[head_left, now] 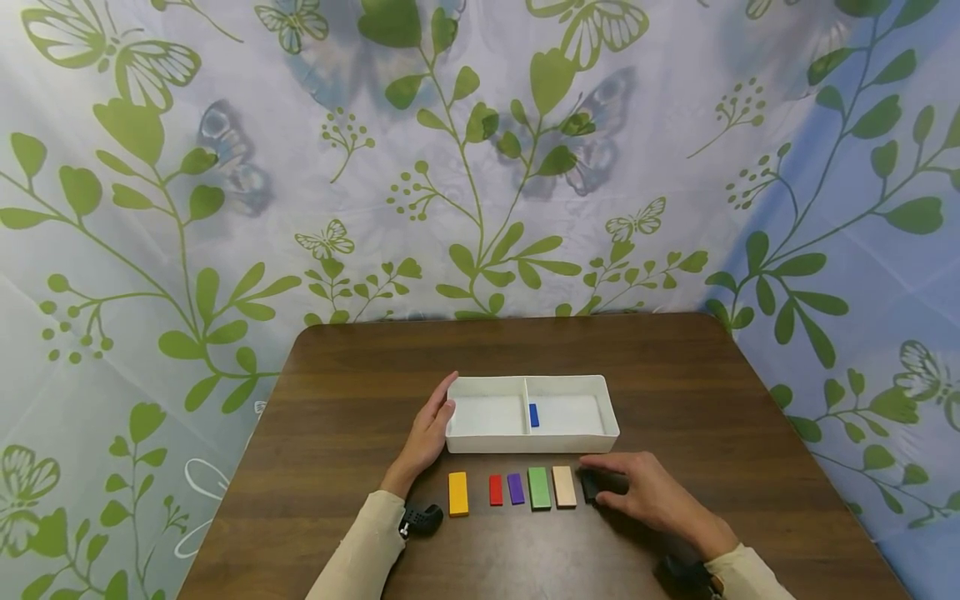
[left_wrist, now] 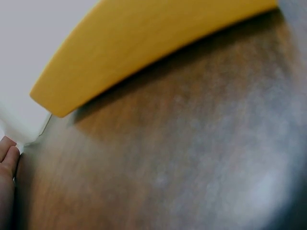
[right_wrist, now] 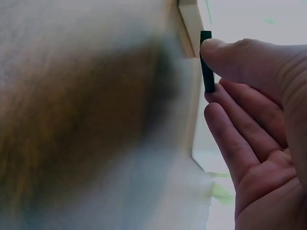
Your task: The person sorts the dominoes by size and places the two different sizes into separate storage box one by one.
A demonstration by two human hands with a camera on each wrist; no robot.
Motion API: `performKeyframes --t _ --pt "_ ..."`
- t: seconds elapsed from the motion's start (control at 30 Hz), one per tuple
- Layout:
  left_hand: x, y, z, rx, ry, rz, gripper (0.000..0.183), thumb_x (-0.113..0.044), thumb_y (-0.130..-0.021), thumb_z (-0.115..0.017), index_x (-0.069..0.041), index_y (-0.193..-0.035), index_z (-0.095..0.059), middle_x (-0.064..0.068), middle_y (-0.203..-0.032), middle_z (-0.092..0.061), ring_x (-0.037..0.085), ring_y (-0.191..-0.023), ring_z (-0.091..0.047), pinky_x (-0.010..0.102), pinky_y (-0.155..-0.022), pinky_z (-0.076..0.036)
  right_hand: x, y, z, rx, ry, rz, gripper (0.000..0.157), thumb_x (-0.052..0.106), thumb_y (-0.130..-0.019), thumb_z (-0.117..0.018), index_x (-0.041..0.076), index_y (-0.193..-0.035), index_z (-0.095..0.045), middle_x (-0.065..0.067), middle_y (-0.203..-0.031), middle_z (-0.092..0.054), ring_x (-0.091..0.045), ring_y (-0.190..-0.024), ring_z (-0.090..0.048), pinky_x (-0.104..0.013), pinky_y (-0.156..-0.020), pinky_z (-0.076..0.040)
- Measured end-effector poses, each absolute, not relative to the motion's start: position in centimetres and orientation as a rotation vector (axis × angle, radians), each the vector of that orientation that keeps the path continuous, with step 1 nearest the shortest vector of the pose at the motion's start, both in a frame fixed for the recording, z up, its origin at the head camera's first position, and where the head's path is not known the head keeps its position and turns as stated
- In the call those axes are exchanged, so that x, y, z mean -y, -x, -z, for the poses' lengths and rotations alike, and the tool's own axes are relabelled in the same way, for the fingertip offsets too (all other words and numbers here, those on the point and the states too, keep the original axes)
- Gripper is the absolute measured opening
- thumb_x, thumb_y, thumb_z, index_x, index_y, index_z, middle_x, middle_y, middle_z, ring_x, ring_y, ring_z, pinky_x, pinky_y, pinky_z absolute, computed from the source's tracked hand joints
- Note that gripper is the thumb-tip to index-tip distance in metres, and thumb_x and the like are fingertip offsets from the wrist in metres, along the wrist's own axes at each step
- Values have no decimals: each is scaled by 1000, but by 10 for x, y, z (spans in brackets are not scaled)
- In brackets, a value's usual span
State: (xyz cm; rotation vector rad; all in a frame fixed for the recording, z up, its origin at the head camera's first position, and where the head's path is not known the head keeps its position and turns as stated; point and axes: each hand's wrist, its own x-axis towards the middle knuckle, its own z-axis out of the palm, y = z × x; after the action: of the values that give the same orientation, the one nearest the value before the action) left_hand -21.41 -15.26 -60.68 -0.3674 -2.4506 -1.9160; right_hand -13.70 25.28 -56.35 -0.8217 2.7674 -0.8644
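My left hand (head_left: 424, 435) lies along the left end of a white two-compartment tray (head_left: 525, 444), fingers straight against its outer wall. In the left wrist view, its fingertips (left_wrist: 8, 154) show at the lower left edge. To the tray's front right, my right hand (head_left: 660, 496) pinches a small black block (right_wrist: 206, 67) between thumb and fingers. The head view has this black block at the right end of a row of blocks, beside a beige block (head_left: 564, 487). A small blue block (head_left: 534, 415) stands in the tray's right compartment, against the divider.
Left of the beige block, along the tray's front, are a green block (head_left: 538, 488), a purple block (head_left: 516, 489), a red block (head_left: 496, 490) and a larger yellow block (head_left: 458, 494). All lie on a brown wooden table (head_left: 360, 367). A leaf-patterned curtain (head_left: 450, 208) hangs behind it.
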Motion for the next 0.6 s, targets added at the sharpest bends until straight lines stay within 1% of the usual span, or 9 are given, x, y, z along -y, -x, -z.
performKeyframes --t 0.13,0.3,0.47,0.6 --pt "153 213 608 2461 371 1915 52 -24 -120 -42 -23 -172 -37 -2 -180 -32 29 -168 -28 63 -136 -20 -254 138 557 -2767 856 904 56 11 -86 -93 11 -139 -76 -3 -133 -80 -22 -117 -78 -44 -94 -67" --pt "153 212 608 2458 376 1923 52 -23 -120 -42 -27 -172 -37 -2 -180 -32 30 -168 -28 64 -135 -20 -256 139 548 -2784 941 950 55 8 -84 -94 7 -136 -77 -7 -129 -81 -26 -110 -81 -41 -89 -68" --pt "153 212 608 2458 380 1922 53 -23 -120 -41 -27 -172 -36 -2 -181 -31 29 -168 -28 64 -136 -20 -257 141 537 -2773 920 937 56 9 -85 -94 9 -138 -76 -5 -132 -80 -21 -112 -80 -38 -93 -67" --pt "153 212 607 2457 385 1907 53 -24 -120 -41 -25 -173 -36 -2 -180 -31 28 -168 -28 63 -136 -20 -256 144 528 -2762 878 922 58 11 -86 -93 11 -142 -74 -3 -135 -79 -19 -116 -79 -41 -95 -66"
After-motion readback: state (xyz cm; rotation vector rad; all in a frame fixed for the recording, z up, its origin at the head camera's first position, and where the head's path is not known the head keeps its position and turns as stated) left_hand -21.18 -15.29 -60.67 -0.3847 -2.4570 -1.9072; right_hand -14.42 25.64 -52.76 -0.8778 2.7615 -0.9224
